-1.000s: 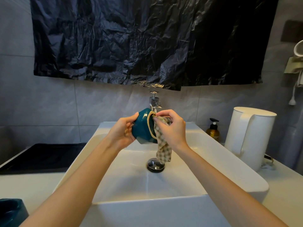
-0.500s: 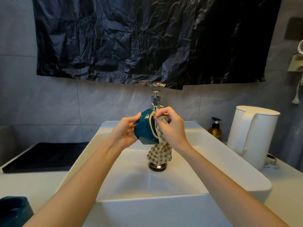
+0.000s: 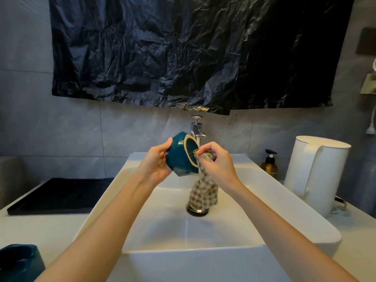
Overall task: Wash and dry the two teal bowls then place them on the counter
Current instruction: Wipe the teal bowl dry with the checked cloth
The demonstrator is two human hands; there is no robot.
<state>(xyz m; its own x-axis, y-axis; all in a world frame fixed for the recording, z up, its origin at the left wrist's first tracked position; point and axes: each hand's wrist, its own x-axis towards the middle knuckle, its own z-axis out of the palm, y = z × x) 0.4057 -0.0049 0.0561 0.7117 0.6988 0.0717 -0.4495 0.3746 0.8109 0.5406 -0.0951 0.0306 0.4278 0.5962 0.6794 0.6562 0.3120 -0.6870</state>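
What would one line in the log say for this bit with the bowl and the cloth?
step: drying | left hand: holds teal bowl tilted over sink | right hand: checked cloth at rim | second bowl: on counter

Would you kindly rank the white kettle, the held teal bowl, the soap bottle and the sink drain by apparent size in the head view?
1. white kettle
2. held teal bowl
3. and 4. soap bottle and sink drain: too alike to rank, and the checked cloth partly covers the drain.
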